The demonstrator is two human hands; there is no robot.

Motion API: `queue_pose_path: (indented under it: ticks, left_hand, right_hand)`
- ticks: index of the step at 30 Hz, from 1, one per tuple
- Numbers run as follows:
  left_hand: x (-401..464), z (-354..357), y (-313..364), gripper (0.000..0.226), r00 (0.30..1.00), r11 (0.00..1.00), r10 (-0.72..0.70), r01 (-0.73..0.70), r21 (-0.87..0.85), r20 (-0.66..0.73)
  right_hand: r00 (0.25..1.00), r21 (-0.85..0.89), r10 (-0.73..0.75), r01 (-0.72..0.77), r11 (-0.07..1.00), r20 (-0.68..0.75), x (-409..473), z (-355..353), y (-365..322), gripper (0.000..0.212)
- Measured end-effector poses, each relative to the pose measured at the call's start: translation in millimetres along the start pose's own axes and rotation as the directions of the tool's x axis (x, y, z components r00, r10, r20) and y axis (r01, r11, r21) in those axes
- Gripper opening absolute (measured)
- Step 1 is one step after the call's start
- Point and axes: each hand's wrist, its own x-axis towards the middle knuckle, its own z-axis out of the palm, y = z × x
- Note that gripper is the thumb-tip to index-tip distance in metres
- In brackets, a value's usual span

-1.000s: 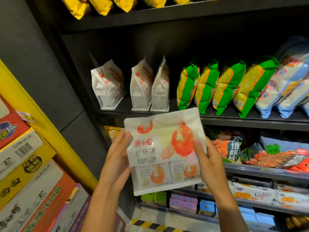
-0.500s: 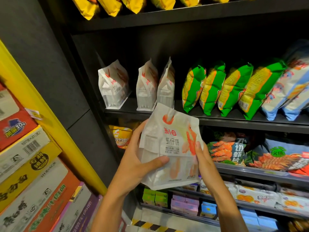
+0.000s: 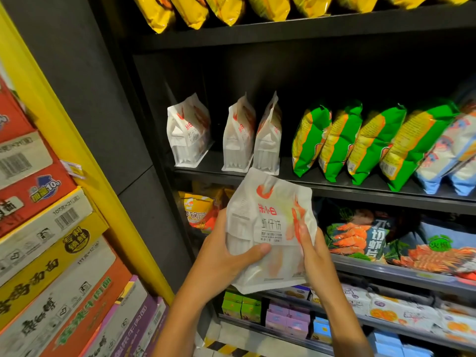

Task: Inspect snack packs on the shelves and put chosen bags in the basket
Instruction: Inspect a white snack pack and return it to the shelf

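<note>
I hold a white snack bag with red shrimp print (image 3: 270,228) in front of the black shelves, turned so its side gusset faces me. My left hand (image 3: 221,256) grips its left side, thumb across the front. My right hand (image 3: 313,256) holds the right edge, thumb on the shrimp picture. Three matching white bags (image 3: 188,130) stand on the shelf (image 3: 334,180) just above. No basket is in view.
Green bags (image 3: 340,143) and pale blue bags (image 3: 453,155) fill the same shelf to the right. Yellow bags (image 3: 226,9) hang above. Shrimp snack packs (image 3: 360,235) and small boxes (image 3: 286,318) sit lower. Stacked cartons (image 3: 46,253) and a yellow post (image 3: 85,155) stand at the left.
The bag has been turned from facing me flat to showing its side, and lifted slightly towards the shelf. My left thumb now lies across its front.
</note>
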Motion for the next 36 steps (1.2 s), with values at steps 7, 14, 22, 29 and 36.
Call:
queue_pose_path:
  ticks: [7,14,22,29,36]
  left_hand:
    - [1,-33,-17,0.042,0.986,0.983,-0.153,0.146,-0.107,-0.061]
    - [1,-36,-28,0.040,0.926,0.898,-0.331,0.251,-0.363,-0.180]
    - [-2,-21,-36,0.038,0.875,0.797,-0.446,0.292,-0.529,-0.189]
    - [-2,-19,-41,0.044,0.871,0.834,-0.399,0.215,-0.508,-0.285]
    - [-1,-25,-37,0.031,0.841,0.895,-0.336,0.146,-0.421,-0.423]
  right_hand:
    - [0.992,-0.044,-0.130,0.129,0.991,-0.009,-6,5,-23,0.053]
    - [0.967,0.108,-0.152,0.132,0.985,0.207,-20,7,-62,0.038]
    - [0.932,0.058,-0.204,0.196,0.979,0.298,-30,27,-71,0.036]
    - [0.923,0.071,-0.194,0.180,0.981,0.334,-34,24,-76,0.035]
    - [0.899,-0.012,-0.142,0.162,0.987,0.415,-30,20,-64,0.061]
